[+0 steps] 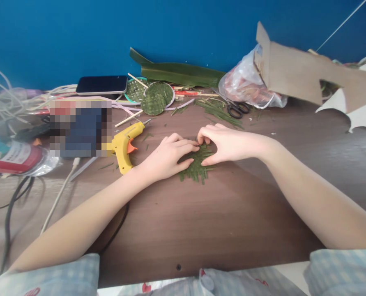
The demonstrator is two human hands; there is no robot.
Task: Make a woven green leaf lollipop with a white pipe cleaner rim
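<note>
A small mat of woven green leaf strips (198,168) lies flat on the brown wooden table (183,222). My left hand (167,156) rests on the mat's left side, fingers laid across the strips and pressing them down. My right hand (222,144) is over the mat's upper right part, thumb and fingertips pinched together on a strip at the top edge. The two hands almost touch at the fingertips. Much of the mat is hidden under both hands.
A yellow glue gun (125,144) lies left of my left hand. Behind are round woven discs (156,98), long green leaves (183,73), black scissors (238,109), a phone (102,84), a plastic bag (247,84) and cardboard (300,74). Cables (13,201) trail at the left.
</note>
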